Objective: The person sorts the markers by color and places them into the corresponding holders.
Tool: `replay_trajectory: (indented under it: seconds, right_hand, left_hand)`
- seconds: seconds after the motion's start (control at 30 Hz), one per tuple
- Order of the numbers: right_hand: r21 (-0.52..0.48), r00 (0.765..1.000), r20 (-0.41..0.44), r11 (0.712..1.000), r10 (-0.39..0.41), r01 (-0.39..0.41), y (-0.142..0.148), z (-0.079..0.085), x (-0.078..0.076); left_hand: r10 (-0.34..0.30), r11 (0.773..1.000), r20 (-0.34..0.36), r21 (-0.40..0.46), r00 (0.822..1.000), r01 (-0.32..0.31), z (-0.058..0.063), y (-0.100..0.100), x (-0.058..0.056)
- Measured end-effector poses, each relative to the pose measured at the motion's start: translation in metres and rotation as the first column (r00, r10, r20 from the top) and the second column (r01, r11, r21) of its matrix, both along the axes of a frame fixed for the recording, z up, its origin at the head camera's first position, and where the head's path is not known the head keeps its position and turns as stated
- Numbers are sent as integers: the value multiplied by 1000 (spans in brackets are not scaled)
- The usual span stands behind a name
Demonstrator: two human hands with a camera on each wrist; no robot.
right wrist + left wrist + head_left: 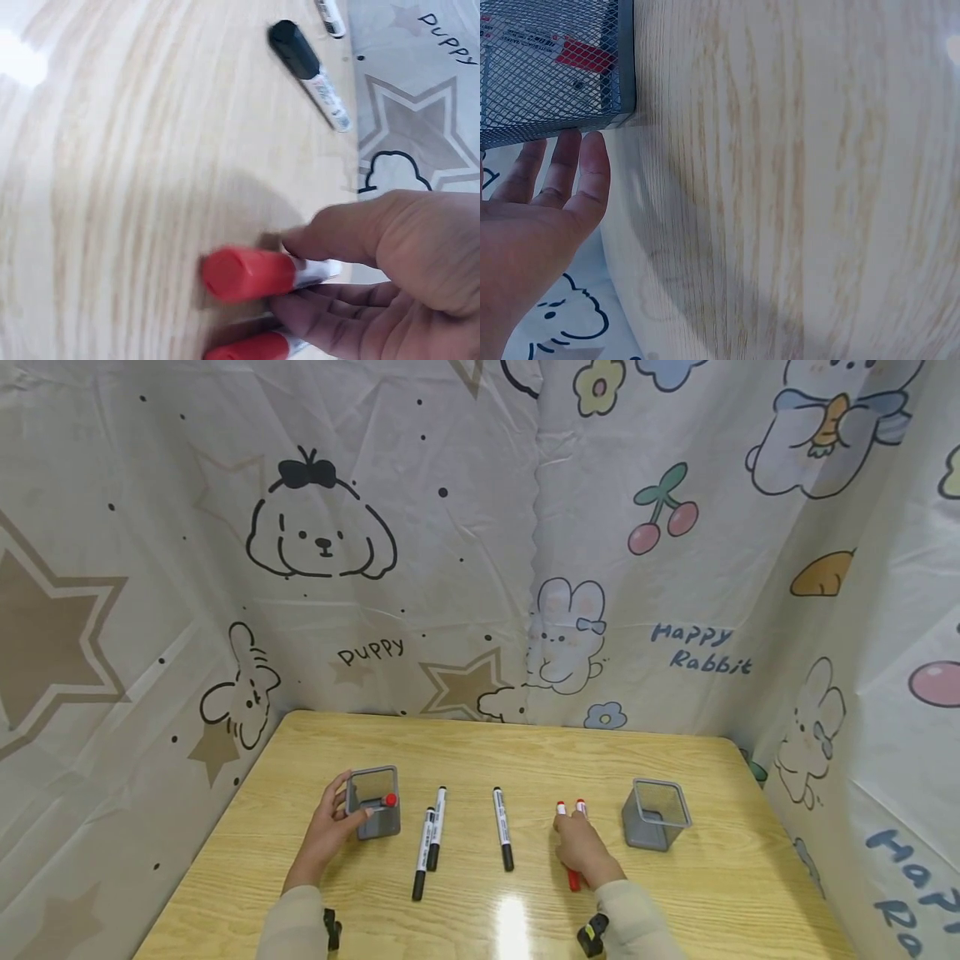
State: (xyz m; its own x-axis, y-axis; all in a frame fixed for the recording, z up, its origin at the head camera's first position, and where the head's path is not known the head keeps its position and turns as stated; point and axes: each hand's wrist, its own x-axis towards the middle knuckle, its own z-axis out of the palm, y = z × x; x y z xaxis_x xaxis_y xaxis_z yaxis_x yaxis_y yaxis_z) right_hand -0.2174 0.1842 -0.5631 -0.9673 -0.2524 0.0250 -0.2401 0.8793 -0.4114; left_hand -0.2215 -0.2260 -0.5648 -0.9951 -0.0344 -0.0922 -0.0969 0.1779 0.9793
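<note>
Seen from the head, with 12 o'clock at the far side, the tabletop [465, 935] has its far edge against a printed cloth [450, 527]; the cloth also rises beyond the 9 and 3 o'clock edges. A band of bare wood separates everything on top from the far edge. More wood lies between the left cup [378, 829] and the 9 o'clock edge, with the left hand [327, 835] in that room, and between the right cup [647, 831] and the 3 o'clock edge. The widest gaps among the pens flank the lone black pen [503, 831], towards 9 and 3 o'clock.

The left hand's thumb and fingers grasp the left cup, which sits at its 2 o'clock. Inside that mesh cup a red pen [555, 46] leans, its red end towards 3 o'clock. The right hand [583, 850] pinches the nearer red pen [251, 274] between thumb and fingers; the outer red pen [251, 348] lies just beside it, towards 3 o'clock, close under the fingers.

Two black pens, the near one [423, 853] and the far one [438, 827], lie side by side at the left cup's 4 o'clock; whether they touch, I cannot tell. Together with the lone black pen, they stand in the straight way between the hands. The right cup is at the right hand's 2 o'clock, near it but apart.
</note>
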Motion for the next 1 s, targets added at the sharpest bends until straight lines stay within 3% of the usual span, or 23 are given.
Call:
replay_trajectory:
  seconds: [0.1, 0.2, 0.33, 0.5, 0.63, 1.0]
  right_hand:
    - [9, 1000, -9, 1000, -20, 20, -1, -4, -1]
    - [5, 1000, -15, 1000, -28, 28, -2, -4, -2]
    - [-29, 999, -21, 999, -38, 38, -3, 0, -1]
    - [-111, 993, -77, 991, -84, 75, -6, 15, 2]
    - [-112, 988, -128, 991, -86, 72, -8, 22, 2]
    - [-144, 988, -123, 986, -97, 79, -11, 26, 4]
  left_hand:
    - [-4, 1000, -3, 4, 1000, 4, -1, 0, -1]
    - [-18, 999, 15, 36, 1000, 17, 9, 2, 2]
    - [-28, 997, 42, 73, 999, 25, 14, 1, 4]
    - [-18, 998, 29, 56, 999, 16, 1, -2, 1]
    - [-12, 999, 13, 36, 1000, 12, 0, -1, 1]
    - [-8, 1000, 12, 25, 1000, 8, -1, -1, 0]
